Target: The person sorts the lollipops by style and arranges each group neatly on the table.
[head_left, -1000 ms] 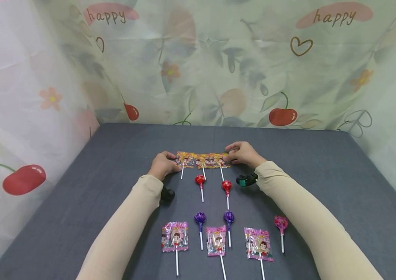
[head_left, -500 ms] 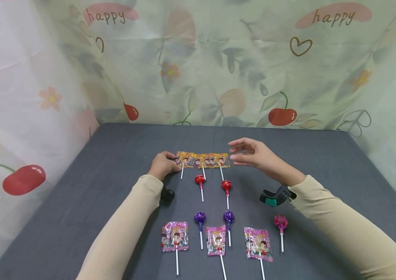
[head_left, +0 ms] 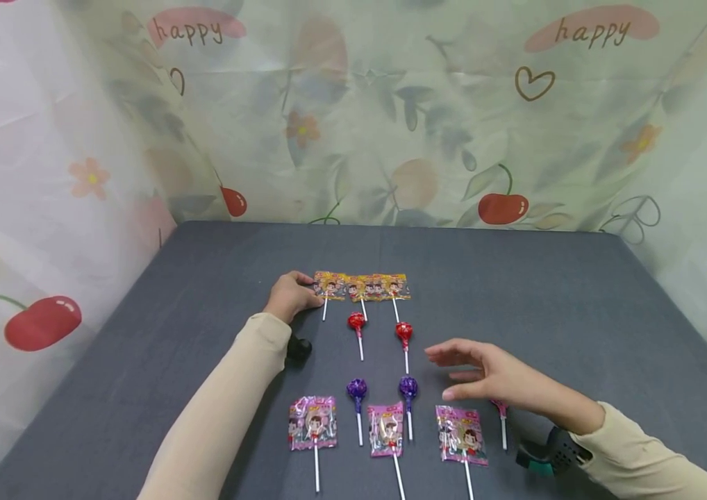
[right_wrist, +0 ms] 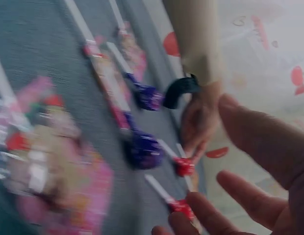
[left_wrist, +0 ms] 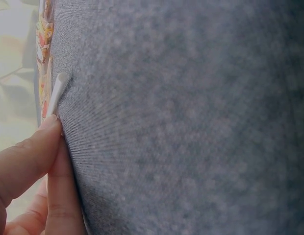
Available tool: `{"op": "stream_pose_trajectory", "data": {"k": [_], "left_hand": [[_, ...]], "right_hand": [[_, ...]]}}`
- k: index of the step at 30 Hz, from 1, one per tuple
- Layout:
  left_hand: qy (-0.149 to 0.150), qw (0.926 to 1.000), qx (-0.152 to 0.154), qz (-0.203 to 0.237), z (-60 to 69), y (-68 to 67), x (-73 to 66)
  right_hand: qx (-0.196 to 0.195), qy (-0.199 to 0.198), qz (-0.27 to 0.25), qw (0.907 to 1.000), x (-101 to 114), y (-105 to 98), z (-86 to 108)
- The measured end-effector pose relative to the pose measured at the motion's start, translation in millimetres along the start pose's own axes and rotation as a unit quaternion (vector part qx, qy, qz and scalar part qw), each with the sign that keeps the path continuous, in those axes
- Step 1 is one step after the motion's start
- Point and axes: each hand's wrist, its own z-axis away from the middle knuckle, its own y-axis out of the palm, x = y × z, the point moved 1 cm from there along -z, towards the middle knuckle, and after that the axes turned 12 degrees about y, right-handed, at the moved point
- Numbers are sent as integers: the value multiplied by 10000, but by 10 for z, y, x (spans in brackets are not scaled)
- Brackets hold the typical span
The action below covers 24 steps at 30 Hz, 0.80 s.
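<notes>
In the head view my left hand pinches the left end of a row of three yellow-wrapped lollipops, at the leftmost lollipop. The left wrist view shows the thumb by that wrapper and its white stick. My right hand holds nothing, fingers spread, over the right side of the table. It partly covers a pink lollipop. Nearest to it in front lies a pink-wrapped lollipop. Two red lollipops lie below the yellow row, and two purple ones lower still.
Two more pink-wrapped lollipops lie along the front, sticks toward me. A grey cloth covers the table. Patterned curtains hang behind it and at both sides. A dark strap device sits at the right wrist.
My right hand has let go of the right end of the yellow row and moved back toward me and rightward, its fingers spreading. The left hand and the lollipops have stayed put.
</notes>
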Motion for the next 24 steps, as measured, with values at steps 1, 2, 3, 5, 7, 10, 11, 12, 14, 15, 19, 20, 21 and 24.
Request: {"op": "stream_pose_trajectory", "data": {"k": [1, 2, 3, 5, 7, 10, 11, 12, 14, 15, 19, 20, 21, 24], "left_hand": [[10, 10000, 0, 18, 0, 1, 0], [23, 10000, 4, 32, 1, 2, -1], [36, 10000, 6, 48, 3, 2, -3], [52, 10000, 9, 74, 8, 1, -7], [54, 10000, 6, 79, 15, -1, -7], [65, 10000, 5, 55, 27, -7, -5], [65, 10000, 8, 47, 31, -8, -4], [69, 10000, 10, 37, 34, -8, -2], [74, 10000, 16, 36, 39, -9, 0], [78, 10000, 17, 35, 41, -9, 1], [96, 9999, 19, 31, 37, -14, 5], [104, 9999, 11, 22, 35, -14, 6], [106, 9999, -2, 22, 31, -14, 7], [105, 9999, -25, 24, 19, -8, 12]], "right_hand": [[56, 42, 67, 10000, -39, 30, 27], [107, 69, 121, 9998, -74, 58, 52], [152, 28, 176, 9997, -108, 84, 79], [193, -41, 244, 9995, -164, 131, 125], [143, -145, 427, 9989, -207, 175, 163], [-195, -358, 1129, 9928, -243, 235, 199], [-340, -417, 1412, 9885, -248, 258, 208], [-490, -462, 1703, 9831, -251, 281, 215], [-766, -458, 2203, 9713, -248, 327, 223], [-868, -435, 2372, 9666, -245, 350, 225], [-1100, -433, 2715, 9551, -234, 408, 227], [-1139, -418, 2759, 9535, -231, 414, 226], [-1177, -438, 2820, 9511, -230, 418, 224], [-1269, -490, 2999, 9442, -230, 423, 212]]}}
